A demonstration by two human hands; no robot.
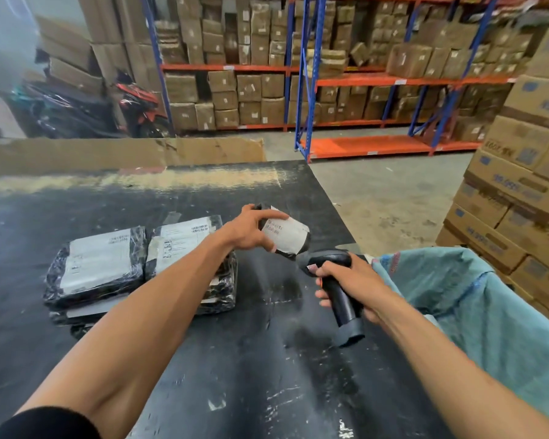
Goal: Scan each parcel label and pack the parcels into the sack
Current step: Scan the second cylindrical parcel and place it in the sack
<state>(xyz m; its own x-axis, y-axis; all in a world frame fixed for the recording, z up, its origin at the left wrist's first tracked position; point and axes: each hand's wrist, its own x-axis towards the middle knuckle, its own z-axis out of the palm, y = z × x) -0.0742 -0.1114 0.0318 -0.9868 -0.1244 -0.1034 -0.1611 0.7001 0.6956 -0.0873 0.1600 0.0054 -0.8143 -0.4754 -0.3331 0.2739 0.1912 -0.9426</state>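
Observation:
My left hand (pixel 251 228) grips a small black parcel with a white label (pixel 287 234), held above the black table (pixel 235 359) with the label turned toward the scanner. My right hand (pixel 349 282) holds a black handheld scanner (pixel 338 280) by its grip, its head just below the parcel. Two stacks of black wrapped parcels with white labels lie on the table to the left, one stack (pixel 95 270) beside the other stack (pixel 184 245), partly hidden by my left forearm. A teal sack (pixel 488 312) hangs open at the table's right edge.
Stacked cardboard cartons (pixel 526 172) rise at the right beside the sack. Blue and orange shelving (pixel 346 80) full of boxes fills the background. A flat cardboard sheet (pixel 124 152) stands along the table's far edge. A motorbike (pixel 140 106) is parked at the back left.

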